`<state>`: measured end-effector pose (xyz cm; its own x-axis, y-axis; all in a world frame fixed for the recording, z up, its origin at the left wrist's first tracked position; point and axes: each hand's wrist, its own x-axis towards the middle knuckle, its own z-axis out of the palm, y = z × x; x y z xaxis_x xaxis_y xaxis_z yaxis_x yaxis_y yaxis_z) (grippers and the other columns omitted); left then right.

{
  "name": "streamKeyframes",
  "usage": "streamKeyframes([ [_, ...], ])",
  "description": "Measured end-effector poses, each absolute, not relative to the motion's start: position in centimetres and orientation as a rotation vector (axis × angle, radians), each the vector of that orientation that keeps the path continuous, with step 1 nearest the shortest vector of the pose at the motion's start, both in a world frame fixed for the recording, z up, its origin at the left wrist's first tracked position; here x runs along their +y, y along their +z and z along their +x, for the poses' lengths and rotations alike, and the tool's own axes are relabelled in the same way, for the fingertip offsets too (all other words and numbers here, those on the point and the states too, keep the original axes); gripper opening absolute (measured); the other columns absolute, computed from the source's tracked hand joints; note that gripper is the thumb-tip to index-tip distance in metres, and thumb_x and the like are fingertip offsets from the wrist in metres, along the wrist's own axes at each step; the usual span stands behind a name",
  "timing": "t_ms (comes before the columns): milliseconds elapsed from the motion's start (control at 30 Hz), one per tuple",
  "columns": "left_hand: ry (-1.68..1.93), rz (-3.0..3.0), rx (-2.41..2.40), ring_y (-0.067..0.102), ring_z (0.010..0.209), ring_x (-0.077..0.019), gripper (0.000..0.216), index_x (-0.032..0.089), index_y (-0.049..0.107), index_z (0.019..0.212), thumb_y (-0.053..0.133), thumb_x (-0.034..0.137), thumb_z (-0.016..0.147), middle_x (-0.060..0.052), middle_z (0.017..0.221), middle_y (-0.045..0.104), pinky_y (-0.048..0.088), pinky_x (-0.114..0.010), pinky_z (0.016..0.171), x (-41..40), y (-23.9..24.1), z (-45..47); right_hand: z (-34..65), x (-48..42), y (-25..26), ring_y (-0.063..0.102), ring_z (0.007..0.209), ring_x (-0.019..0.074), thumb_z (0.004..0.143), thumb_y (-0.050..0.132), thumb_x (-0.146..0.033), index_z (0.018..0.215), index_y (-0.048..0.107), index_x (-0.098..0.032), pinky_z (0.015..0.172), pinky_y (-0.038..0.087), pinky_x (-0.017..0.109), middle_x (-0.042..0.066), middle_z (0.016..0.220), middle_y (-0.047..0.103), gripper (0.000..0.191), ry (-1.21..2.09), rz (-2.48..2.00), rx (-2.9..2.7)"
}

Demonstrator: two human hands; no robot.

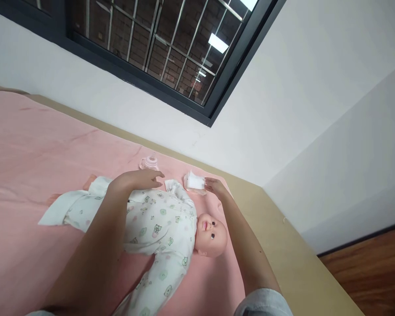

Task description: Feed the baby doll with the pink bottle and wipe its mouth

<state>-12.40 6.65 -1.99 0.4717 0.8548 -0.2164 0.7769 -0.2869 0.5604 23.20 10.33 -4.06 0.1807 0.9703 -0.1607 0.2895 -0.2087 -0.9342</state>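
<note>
A baby doll (171, 228) in a white printed sleepsuit lies on its back on the pink blanket (29, 153), head to the right. My left hand (141, 179) hovers over the doll's far arm, fingers stretched out flat, holding nothing. My right hand (215, 186) reaches past the doll's head, its fingertips at a packet with a white wipe (195, 181) sticking up from it. Whether the fingers pinch the wipe is unclear. A folded white wipe (170, 183) lies between the two hands.
A small pink baby bottle (149, 163) stands on the blanket behind the doll. The tan bed edge (283, 245) runs along the white wall and to the right. A dark barred window (158, 48) is above. Wood floor (375, 276) lies at the lower right.
</note>
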Motion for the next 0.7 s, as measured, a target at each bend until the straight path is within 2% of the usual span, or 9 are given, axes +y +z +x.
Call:
streamKeyframes([
  [233,0.157,2.154,1.33,0.051,0.13,-0.0293,0.077,0.025,0.037,0.15,0.043,0.06,0.082,-0.007,0.147,0.051,0.041,-0.039,0.104,6.7,-2.1,-12.5,24.8,8.4,-3.4,0.069,0.09,0.0179,0.072,0.069,-0.015,0.093,0.073,-0.018,0.096,0.052,0.038,0.009,0.11,0.07,0.021,0.997,-1.649,-1.205],
  [400,0.179,2.173,1.342,0.052,0.129,-0.0313,0.076,0.025,0.041,0.148,0.045,0.058,0.08,-0.009,0.145,0.053,0.043,-0.04,0.101,6.1,-1.8,-12.0,25.5,5.9,-3.8,0.069,0.093,0.0178,0.073,0.073,-0.024,0.095,0.073,-0.02,0.096,0.052,0.035,0.008,0.106,0.073,0.023,1.065,-1.484,-1.231],
  [533,0.162,2.195,1.277,0.06,0.117,-0.0302,0.077,0.023,0.042,0.147,0.049,0.051,0.076,-0.01,0.134,0.062,0.048,-0.038,0.093,5.8,-1.3,-11.4,25.6,4.3,-6.1,0.07,0.091,0.0168,0.07,0.077,-0.025,0.098,0.071,-0.021,0.097,0.051,0.035,0.006,0.104,0.074,0.029,1.186,-1.349,-1.084],
  [700,0.148,2.232,1.243,0.06,0.118,-0.029,0.078,0.024,0.047,0.143,0.055,0.046,0.069,-0.008,0.131,0.063,0.05,-0.035,0.091,6.1,-1.5,-10.9,24.3,3.2,-10.2,0.069,0.104,0.0195,0.069,0.079,-0.025,0.102,0.066,-0.022,0.101,0.051,0.036,0.006,0.108,0.073,0.036,1.316,-1.133,-0.859],
])
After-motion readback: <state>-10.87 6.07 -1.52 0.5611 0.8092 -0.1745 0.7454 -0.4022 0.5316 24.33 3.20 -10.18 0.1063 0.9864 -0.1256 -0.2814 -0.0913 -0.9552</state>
